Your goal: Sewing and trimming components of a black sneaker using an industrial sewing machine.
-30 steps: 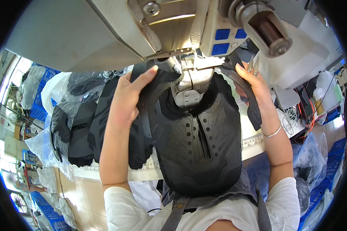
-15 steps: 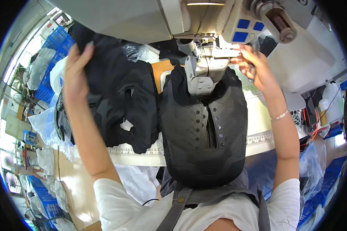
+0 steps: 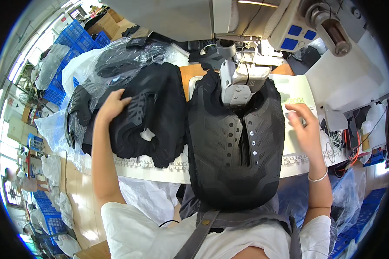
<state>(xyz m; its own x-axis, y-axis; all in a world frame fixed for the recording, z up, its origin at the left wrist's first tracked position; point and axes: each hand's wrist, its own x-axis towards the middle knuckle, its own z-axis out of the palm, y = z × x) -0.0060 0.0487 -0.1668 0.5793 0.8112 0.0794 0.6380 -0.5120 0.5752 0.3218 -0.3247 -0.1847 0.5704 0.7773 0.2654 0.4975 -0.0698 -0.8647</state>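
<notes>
Left of the sewing machine (image 3: 173,19), a loose black shoe upper (image 3: 160,93) now lies on the pile of dark pieces, with the left hand (image 3: 112,108) resting at its side. At 1 s ago both hands grip black material up by the needle area; at 0.5 s ago the left hand is a blur, swinging a black piece leftward. The right hand (image 3: 307,129) has dropped from the machine head and hovers over or rests on the pale sheet (image 3: 296,88); I cannot tell which. That suggests 1 piece is finished with at the needle for now and set aside, a judgement from the movement alone.

The other black upper (image 3: 209,146), seemingly several layers thick, sits around the front of the metal post (image 3: 240,88), its rounded toe overhanging the bench edge, and neither hand touches it.

On the left, thumb and forefinger lie slightly apart; the remaining fingers are hidden, so any pinch there cannot be told. On the right, the thumb stands away from bent, spread fingers with no tool showing between them, though the inner palm is out of sight. The stitching point is hard to make out amid metal parts, and the machine's top is cut off.
</notes>
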